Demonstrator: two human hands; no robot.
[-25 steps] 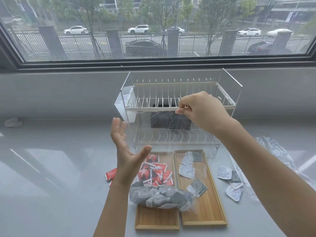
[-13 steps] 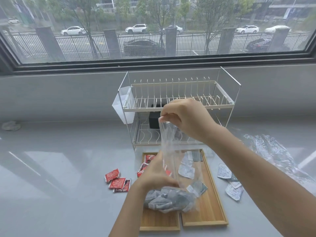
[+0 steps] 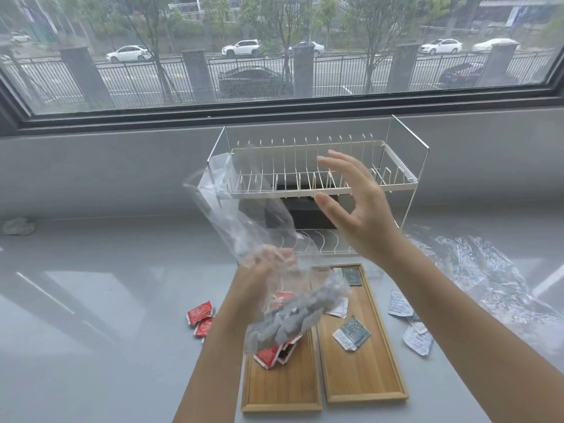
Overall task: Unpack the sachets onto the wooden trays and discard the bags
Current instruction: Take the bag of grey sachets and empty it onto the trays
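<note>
My left hand (image 3: 259, 279) grips a clear plastic bag (image 3: 244, 227) around its middle, holding it above the trays. Grey sachets (image 3: 293, 315) bunch in the bag's lower end, tilted over the two wooden trays. The bag's loose top flaps up to the left. My right hand (image 3: 357, 209) hovers open above and to the right of the bag, touching nothing. The left tray (image 3: 280, 389) holds red sachets (image 3: 271, 355), partly hidden behind the bag. The right tray (image 3: 366, 370) holds a few grey and white sachets (image 3: 351, 332).
A white wire dish rack (image 3: 320, 184) stands behind the trays with a black box on its lower shelf. Loose red sachets (image 3: 200, 317) lie left of the trays, white ones (image 3: 409, 319) to the right. An empty crumpled clear bag (image 3: 476, 270) lies at the far right.
My right hand let go of the bag's top and opened, drifting right. My left hand lifted the bag's filled end off the trays and tilted it; the bag's top swung left.
</note>
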